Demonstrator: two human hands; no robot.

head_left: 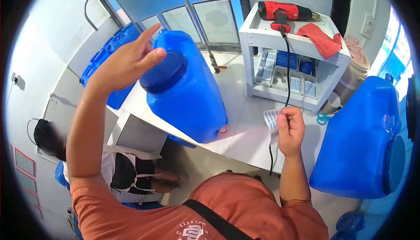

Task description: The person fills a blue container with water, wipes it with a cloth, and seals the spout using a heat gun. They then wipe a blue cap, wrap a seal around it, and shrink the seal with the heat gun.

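Blue jug (188, 104), count one in work position, sits on the white table (243, 109) at its near left edge, left of the cart. Long axis slants in view: cap end at upper left, opposite end at lower right on the tabletop. Its single dark blue cap (168, 74) faces left and toward the camera.

Left hand (127, 60): open, fingers extended, thumb apart, over the cap end; contact cannot be told. Right hand (291, 130): closed, pinching one printed strip (271, 120) between thumb and fingers, right of the jug; strip hangs down.

Other counts: one second blue jug (354, 139) at far right, cap toward lower right; at least two more blue containers (122, 36) behind the left arm. One white cart (293, 100), bearing one red heat gun (288, 12) and one red cloth (321, 39). One pair of teal-handled scissors (323, 118). One other person (124, 170), at left.
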